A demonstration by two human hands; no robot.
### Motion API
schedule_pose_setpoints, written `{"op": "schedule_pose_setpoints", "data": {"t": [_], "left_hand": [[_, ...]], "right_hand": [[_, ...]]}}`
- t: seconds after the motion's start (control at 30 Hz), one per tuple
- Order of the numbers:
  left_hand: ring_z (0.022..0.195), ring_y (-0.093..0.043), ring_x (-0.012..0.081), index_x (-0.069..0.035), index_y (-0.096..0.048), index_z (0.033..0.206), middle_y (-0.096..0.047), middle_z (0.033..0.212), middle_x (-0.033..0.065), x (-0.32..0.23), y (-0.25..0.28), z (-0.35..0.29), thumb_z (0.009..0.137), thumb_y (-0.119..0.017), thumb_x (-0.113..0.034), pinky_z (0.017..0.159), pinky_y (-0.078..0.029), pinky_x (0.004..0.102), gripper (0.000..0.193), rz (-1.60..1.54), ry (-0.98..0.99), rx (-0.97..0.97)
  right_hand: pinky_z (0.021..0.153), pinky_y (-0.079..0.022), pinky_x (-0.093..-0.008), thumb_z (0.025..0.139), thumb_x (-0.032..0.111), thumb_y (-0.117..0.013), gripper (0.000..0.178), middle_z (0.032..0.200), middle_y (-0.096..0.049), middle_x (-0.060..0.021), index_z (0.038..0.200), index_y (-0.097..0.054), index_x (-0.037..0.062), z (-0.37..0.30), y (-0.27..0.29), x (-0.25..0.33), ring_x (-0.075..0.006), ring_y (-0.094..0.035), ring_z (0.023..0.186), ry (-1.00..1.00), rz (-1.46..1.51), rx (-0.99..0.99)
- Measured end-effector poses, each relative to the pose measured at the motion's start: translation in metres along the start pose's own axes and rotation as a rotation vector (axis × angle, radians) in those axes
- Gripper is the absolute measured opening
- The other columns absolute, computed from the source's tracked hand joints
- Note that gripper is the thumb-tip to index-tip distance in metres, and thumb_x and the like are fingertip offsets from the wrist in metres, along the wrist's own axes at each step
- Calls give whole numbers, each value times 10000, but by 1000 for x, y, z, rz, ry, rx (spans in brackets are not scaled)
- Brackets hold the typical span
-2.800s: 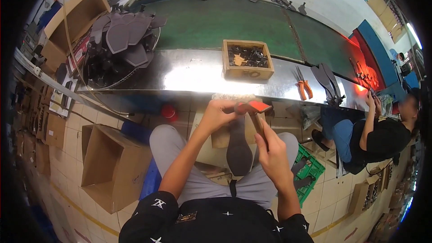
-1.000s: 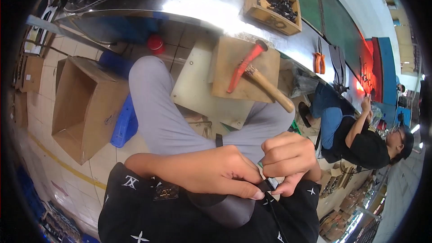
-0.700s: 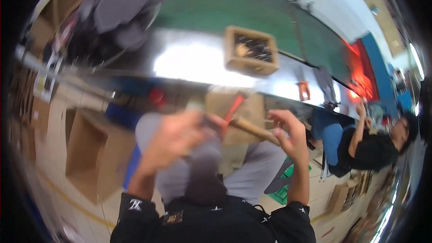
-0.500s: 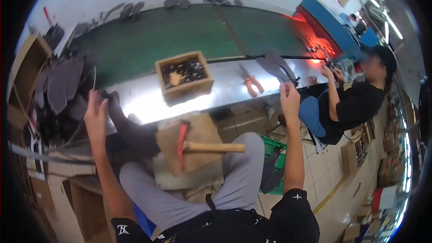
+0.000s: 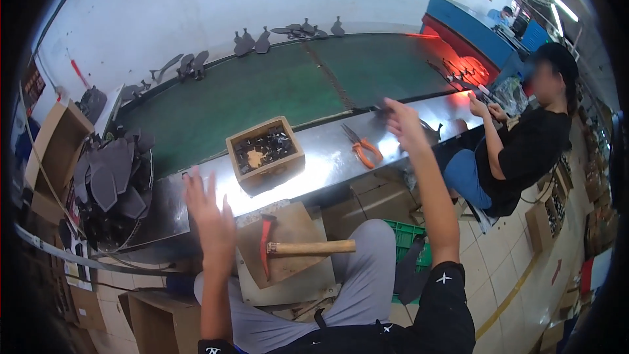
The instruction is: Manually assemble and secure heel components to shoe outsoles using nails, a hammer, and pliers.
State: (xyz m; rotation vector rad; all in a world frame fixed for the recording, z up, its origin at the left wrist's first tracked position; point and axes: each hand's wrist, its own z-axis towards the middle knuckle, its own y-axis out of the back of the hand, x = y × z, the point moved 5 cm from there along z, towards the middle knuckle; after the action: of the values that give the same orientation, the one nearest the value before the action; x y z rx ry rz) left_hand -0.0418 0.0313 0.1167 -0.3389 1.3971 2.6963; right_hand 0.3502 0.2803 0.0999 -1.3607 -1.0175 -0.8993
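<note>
A hammer (image 5: pixel 298 249) with a red head and wooden handle lies flat on a board (image 5: pixel 288 259) across the person's lap, touched by neither hand. The left hand (image 5: pixel 206 213) is raised just left of it, fingers spread and released (holding nothing). Farther off, the right hand (image 5: pixel 401 121), also released, reaches over the far right part of the steel surface (image 5: pixel 327 164), beyond the orange pliers (image 5: pixel 362 147) and the wooden box (image 5: pixel 265 154).

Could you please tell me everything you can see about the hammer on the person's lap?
The hammer has a red head, pointed at one end, and a pale wooden handle. It lies flat on a tan board across the person's thighs, handle pointing to their right, head at the left. Neither hand touches it: the left hand is raised, fingers spread, just left of the head.
</note>
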Motion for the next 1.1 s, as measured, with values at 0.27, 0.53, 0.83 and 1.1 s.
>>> {"op": "schedule_pose_setpoints", "data": {"t": [0.27,0.53,0.83,1.1], "left_hand": [[1303,-478,239,22,-341,1432,-437,1464,166,-76,-73,52,847,-755,-156,1077,-389,361,739,-928,-38,235],[842,-665,184,-41,-392,1395,-606,1142,114,-38,89,10,918,-648,-13,735,-578,304,542,-1366,125,-487],[895,-672,218,-37,-552,1270,-599,1159,147,-31,-15,-66,982,-616,-291,794,-558,346,390,-1250,622,108],[1257,-462,402,32,-349,1443,-458,1396,240,-11,-74,14,839,-735,-328,1030,-416,457,803,-317,-8,134]], "right_hand": [[592,-475,-205,979,263,-625,265,764,-603,8,1119,-579,43,-133,-204,5,-54,-584,651,164,-74,542],[966,-463,-465,744,380,-807,952,1485,-268,-254,1485,-284,90,-248,-165,-60,-407,-431,1273,817,-1137,399],[531,-490,-412,782,192,-767,261,642,-606,-151,935,-605,57,-293,-18,-113,-337,-641,606,426,-1314,369],[410,-357,-263,867,67,-641,85,551,-466,-7,863,-578,9,-360,59,-127,-85,-447,434,138,-669,-111]]}}
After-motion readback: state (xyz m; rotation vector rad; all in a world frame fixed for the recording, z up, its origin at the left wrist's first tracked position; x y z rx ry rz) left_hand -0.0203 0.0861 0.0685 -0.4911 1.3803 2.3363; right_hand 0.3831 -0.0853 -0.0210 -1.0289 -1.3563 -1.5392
